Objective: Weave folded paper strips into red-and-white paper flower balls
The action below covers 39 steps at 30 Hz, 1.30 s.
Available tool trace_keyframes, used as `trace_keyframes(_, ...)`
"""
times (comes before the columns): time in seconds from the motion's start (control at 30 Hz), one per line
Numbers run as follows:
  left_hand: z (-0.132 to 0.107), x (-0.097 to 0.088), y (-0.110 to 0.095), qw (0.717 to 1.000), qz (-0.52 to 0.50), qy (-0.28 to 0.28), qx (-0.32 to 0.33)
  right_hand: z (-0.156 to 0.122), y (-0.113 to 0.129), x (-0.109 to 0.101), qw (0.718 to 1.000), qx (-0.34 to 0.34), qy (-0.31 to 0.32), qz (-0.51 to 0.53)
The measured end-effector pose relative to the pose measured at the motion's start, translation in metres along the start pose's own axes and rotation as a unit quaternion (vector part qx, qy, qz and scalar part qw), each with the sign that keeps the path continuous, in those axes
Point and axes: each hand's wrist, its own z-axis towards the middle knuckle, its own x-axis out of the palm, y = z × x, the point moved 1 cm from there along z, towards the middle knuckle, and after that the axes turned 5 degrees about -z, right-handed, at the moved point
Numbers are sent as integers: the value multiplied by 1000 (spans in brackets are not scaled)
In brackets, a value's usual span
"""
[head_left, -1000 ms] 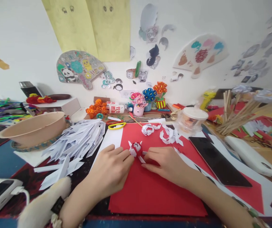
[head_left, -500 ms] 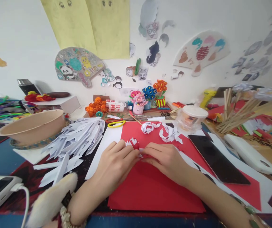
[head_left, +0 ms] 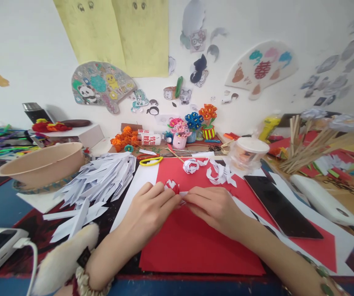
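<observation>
My left hand (head_left: 152,207) is closed, its fingers curled around the base of a small red-and-white paper flower (head_left: 172,186) whose folded top shows above the knuckles. Pinched in my right hand (head_left: 212,207) is a white paper strip (head_left: 183,193) that runs to the flower. Both sets of fingertips nearly meet over a stack of red paper (head_left: 201,246); what lies under them is hidden. Just beyond, a white curled paper flower (head_left: 191,165) on a thin stick and a loose crumpled white strip (head_left: 222,173) rest on the red sheet.
At left lie a heap of folded white strips (head_left: 103,176), a beige bowl (head_left: 41,166) and a white fluffy object (head_left: 66,259). Yellow-handled scissors (head_left: 151,161) lie behind my left hand. A black phone (head_left: 283,207), white power bank (head_left: 325,199) and lidded tub (head_left: 251,150) stand to the right.
The flower has turned slightly, showing more red, and sits a touch to the left. My right fingers have closed a little more on the strip. The view shifted slightly.
</observation>
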Motion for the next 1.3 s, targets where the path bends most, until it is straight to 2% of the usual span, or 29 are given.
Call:
trace_keyframes(0.3, 1, -3, -7, 999, 48, 16, 16, -2, 0, 2, 1000, 20, -10, 15)
trace_keyframes(0.67, 5, -1, -17, 982, 158, -30, 104, -2, -3, 4, 998, 49, -19, 32)
trace_keyframes(0.77, 5, 4, -16, 982, 163, -32, 86, 0, -4, 4, 998, 57, -17, 35)
trace_keyframes(1.0, 15, 10, -6, 991, 130, -28, -20, 6, -7, 11, 997, 58, -50, 11)
trace_keyframes(1.13, 21, 7, -1, 991, 134, -22, -16, 18, -7, 11, 997, 46, -59, -27)
trace_keyframes(1.3, 28, 1, 8, 987, 136, -83, -32, 39, -12, 6, 997, 28, -50, -55)
